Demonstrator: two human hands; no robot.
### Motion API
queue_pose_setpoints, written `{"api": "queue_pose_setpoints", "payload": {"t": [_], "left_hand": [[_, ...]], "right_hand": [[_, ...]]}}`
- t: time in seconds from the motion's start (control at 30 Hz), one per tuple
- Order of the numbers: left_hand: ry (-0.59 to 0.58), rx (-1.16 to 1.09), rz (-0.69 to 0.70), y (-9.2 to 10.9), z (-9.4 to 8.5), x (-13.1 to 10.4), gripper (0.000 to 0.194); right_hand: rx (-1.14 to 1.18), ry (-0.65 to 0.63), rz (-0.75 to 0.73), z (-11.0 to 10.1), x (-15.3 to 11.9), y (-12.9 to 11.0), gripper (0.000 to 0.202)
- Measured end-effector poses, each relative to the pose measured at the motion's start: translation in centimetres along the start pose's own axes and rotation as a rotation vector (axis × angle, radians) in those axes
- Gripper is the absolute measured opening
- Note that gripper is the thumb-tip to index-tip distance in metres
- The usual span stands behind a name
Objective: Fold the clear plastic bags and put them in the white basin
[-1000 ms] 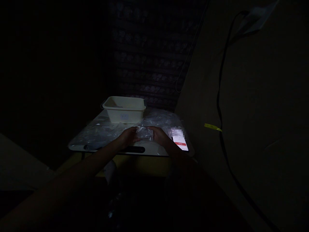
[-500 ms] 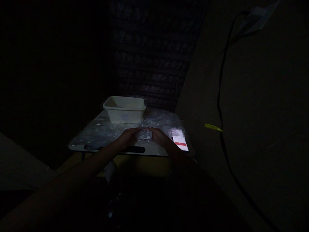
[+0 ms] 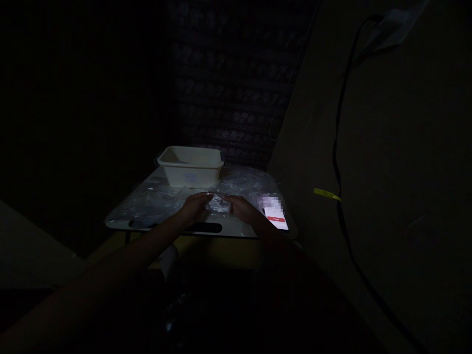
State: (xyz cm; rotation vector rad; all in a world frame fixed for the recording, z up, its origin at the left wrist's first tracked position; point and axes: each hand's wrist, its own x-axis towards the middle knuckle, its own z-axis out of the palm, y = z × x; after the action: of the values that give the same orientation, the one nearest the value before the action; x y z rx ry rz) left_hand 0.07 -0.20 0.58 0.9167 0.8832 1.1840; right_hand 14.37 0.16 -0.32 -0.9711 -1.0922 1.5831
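1. The fingers of the left hand [image 3: 193,208] are curled in and hold the left side of a crinkled, clear plastic packet [image 3: 218,205].
2. The fingers of the right hand [image 3: 242,208] are likewise bent around the packet's right side, so it sits between the two sets of fingers, over the near part of the worktop [image 3: 236,229].
3. The light is dim, and I cannot tell what the packet contains or whether its underside touches the worktop.
4. Just on the near side of the left fingers, a long dark slot [image 3: 204,227] runs along the worktop's front edge.
5. Left of the left fingers, loose clear plastic [image 3: 147,204] lies spread on the worktop; more plastic sheeting [image 3: 243,182] lies beyond the right fingers.
6. Beyond the left fingers, toward the back, stands an upright cream tub [image 3: 191,175] with a pale label [image 3: 191,177] on its front.
7. To the right of the right fingers, near the forearm, lies a phone [image 3: 276,220], its screen lit and showing a red bar.
8. Farther right of the fingers, a dark cable [image 3: 335,147] with a yellow tag [image 3: 326,193] hangs.
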Motion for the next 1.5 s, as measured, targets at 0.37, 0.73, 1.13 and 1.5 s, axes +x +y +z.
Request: {"api": "queue_pose_setpoints", "payload": {"t": [0.37, 0.73, 1.13, 1.5], "left_hand": [[0.056, 0.011, 0.071, -0.7, -0.6, 0.7, 0.018], [0.115, 0.081, 0.090, -0.8, -0.7, 0.5, 0.024], [0.197, 0.170, 0.065, -0.7, -0.3, 0.2, 0.035], [0.116, 0.515, 0.038, -1.4, -1.1, 0.5, 0.017]], "right_hand": [[0.046, -0.001, -0.068, -0.6, 0.2, -0.1, 0.011], [-0.024, 0.090, -0.103, -0.8, 0.6, 0.4, 0.012], [-0.034, 0.174, -0.098, -0.7, 0.6, 0.4, 0.018], [-0.344, 0.266, -0.100, -1.2, 0.9, 1.1, 0.008]]}}
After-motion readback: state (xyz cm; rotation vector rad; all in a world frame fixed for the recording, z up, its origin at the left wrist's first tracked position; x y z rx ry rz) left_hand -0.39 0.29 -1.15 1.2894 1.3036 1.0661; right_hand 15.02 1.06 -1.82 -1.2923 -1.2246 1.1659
